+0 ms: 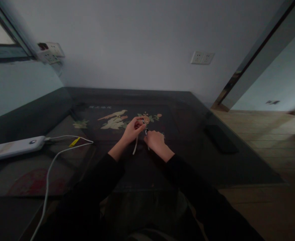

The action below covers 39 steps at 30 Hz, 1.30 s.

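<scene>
My left hand (133, 130) is closed, thumb and fingers pinching a small dark end piece (143, 121) whose kind I cannot make out. Below its fingers a thin white cord (135, 146) hangs down towards the table. Just to the right, my right hand (155, 140) is closed round another small dark piece with a pale glint (146, 132). A short bit of white cord shows beneath that hand too. The two pieces are close together but appear apart. Both hands are just above the dark tabletop (142, 167), over its bird-and-flower picture.
On the left lies a white power bank (16, 147) with a white cable (53, 160) and a yellow tag (74, 142). A flat black object, perhaps a phone (220, 139), rests at the right. Wall sockets (202, 58) and a power strip (52, 52) are behind.
</scene>
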{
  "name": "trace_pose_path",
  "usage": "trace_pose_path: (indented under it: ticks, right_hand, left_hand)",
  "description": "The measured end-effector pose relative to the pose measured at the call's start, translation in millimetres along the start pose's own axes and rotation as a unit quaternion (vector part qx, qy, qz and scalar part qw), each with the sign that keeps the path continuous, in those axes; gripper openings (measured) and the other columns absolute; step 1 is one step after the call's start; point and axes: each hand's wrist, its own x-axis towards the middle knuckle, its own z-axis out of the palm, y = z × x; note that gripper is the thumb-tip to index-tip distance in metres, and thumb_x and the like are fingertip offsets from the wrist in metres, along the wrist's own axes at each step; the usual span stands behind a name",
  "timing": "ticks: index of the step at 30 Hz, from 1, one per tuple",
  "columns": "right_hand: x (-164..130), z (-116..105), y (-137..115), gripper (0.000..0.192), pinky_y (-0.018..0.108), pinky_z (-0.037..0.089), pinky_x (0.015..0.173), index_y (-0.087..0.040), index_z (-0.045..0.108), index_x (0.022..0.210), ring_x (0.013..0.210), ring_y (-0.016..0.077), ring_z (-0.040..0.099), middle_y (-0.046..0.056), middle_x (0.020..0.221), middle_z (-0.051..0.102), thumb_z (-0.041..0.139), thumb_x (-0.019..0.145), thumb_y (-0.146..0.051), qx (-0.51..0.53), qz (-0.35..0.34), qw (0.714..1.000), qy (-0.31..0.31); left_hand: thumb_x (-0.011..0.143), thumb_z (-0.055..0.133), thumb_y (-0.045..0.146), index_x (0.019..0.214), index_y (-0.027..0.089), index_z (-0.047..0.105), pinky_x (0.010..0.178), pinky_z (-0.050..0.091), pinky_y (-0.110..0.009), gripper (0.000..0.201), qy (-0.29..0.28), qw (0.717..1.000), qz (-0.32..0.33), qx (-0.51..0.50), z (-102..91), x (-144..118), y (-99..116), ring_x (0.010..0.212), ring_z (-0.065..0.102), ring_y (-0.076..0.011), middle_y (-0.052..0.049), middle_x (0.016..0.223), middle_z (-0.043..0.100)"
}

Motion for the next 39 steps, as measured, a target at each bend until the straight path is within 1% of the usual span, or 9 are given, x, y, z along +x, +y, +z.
trace_pose_path:
  ticks: [5, 9, 11, 15, 21, 23, 28, 31, 39]
  right_hand:
    - [1.2, -22.3, 14.0, 0.028, 0.034, 0.05, 0.071, -0.013, 0.072, 0.096, 0.089, 0.0306, 0.073, 0.02, 0.097, 0.075, 0.053, 0.092, -0.033, 0.055, -0.003, 0.998, 0.043]
    - [0.7, -37.7, 44.1, 0.03, 0.027, 0.046, 0.065, -0.017, 0.066, 0.085, 0.075, 0.0189, 0.069, 0.008, 0.082, 0.073, 0.048, 0.096, -0.038, 0.138, -0.053, 0.986, 0.08]
    - [-1.5, -36.3, 60.3, 0.027, 0.026, 0.044, 0.06, -0.015, 0.064, 0.081, 0.065, 0.017, 0.065, 0.005, 0.07, 0.069, 0.053, 0.093, -0.036, 0.305, -0.115, 0.938, 0.121]
    - [-5.3, -23.4, 81.2, 0.028, 0.029, 0.048, 0.06, -0.016, 0.064, 0.106, 0.064, 0.0169, 0.064, 0.002, 0.07, 0.066, 0.058, 0.089, -0.037, 0.537, -0.127, 0.832, 0.059]
    - [-2.0, -17.5, 91.3, 0.024, 0.027, 0.049, 0.068, -0.019, 0.066, 0.108, 0.069, 0.0122, 0.06, -0.001, 0.078, 0.061, 0.06, 0.089, -0.032, 0.7, -0.077, 0.71, 0.028]
    - [-0.4, -16.8, 94.0, 0.022, 0.024, 0.044, 0.061, -0.018, 0.067, 0.103, 0.062, 0.0094, 0.054, -0.003, 0.075, 0.056, 0.059, 0.089, -0.033, 0.719, -0.054, 0.692, 0.01]
    - [1.8, -8.9, 94.0, 0.033, 0.022, 0.027, 0.046, -0.015, 0.065, 0.101, 0.05, 0.0081, 0.037, -0.006, 0.063, 0.047, 0.056, 0.09, -0.044, 0.644, -0.055, 0.763, 0.011]
    - [2.2, -5.6, 91.5, 0.038, 0.022, 0.026, 0.045, -0.016, 0.062, 0.1, 0.048, 0.0082, 0.037, -0.006, 0.062, 0.048, 0.054, 0.089, -0.052, 0.593, -0.082, 0.8, 0.036]
    - [-0.4, -10.8, 90.5, 0.038, 0.024, 0.035, 0.056, -0.016, 0.064, 0.092, 0.057, 0.0105, 0.045, -0.004, 0.066, 0.05, 0.059, 0.087, -0.053, 0.54, -0.123, 0.827, 0.097]
  left_hand:
    - [0.082, 0.067, 0.024, 0.111, 0.016, 0.055, 0.063, 0.045, -0.024, 0.033, 0.03, 0.999, 0.021, 0.005, -4.8, -0.6, 7.0, 0.066, 0.06, -0.0119, 0.002, 0.073, 0.062]
    - [0.082, 0.068, 0.028, 0.111, 0.017, 0.056, 0.059, 0.044, -0.023, 0.033, 0.065, 0.996, 0.053, -0.006, -2.3, -2.8, 14.8, 0.062, 0.058, -0.0112, 0.003, 0.07, 0.061]
    - [0.083, 0.067, 0.029, 0.112, 0.017, 0.056, 0.059, 0.043, -0.023, 0.033, 0.055, 0.997, 0.058, -0.018, 1.6, -4.8, 18.3, 0.06, 0.057, -0.0106, 0.003, 0.069, 0.06]
    - [0.083, 0.068, 0.029, 0.111, 0.017, 0.058, 0.061, 0.043, -0.023, 0.032, 0.023, 0.998, 0.057, -0.019, 10.2, -10.2, 24.4, 0.064, 0.056, -0.0107, 0.003, 0.07, 0.059]
    - [0.083, 0.069, 0.028, 0.113, 0.017, 0.059, 0.061, 0.041, -0.023, 0.033, 0.0, 0.999, 0.045, -0.012, 17.8, -16.5, 31.3, 0.064, 0.054, -0.0107, 0.003, 0.071, 0.058]
    - [0.083, 0.069, 0.028, 0.114, 0.018, 0.059, 0.061, 0.041, -0.023, 0.034, -0.004, 0.999, 0.044, -0.015, 19.0, -17.5, 31.5, 0.064, 0.054, -0.0104, 0.004, 0.07, 0.057]
    - [0.082, 0.069, 0.029, 0.115, 0.018, 0.058, 0.061, 0.042, -0.023, 0.037, -0.009, 0.999, 0.028, -0.026, 20.3, -17.9, 30.5, 0.063, 0.053, -0.0102, 0.003, 0.072, 0.057]
    - [0.081, 0.069, 0.03, 0.115, 0.018, 0.058, 0.061, 0.041, -0.023, 0.038, -0.013, 0.999, 0.022, -0.028, 20.7, -18.0, 32.1, 0.064, 0.053, -0.0106, 0.003, 0.072, 0.057]
    - [0.082, 0.07, 0.027, 0.115, 0.017, 0.059, 0.063, 0.043, -0.024, 0.036, -0.007, 0.999, 0.029, -0.018, 20.1, -18.8, 38.6, 0.066, 0.055, -0.0112, 0.002, 0.074, 0.059]
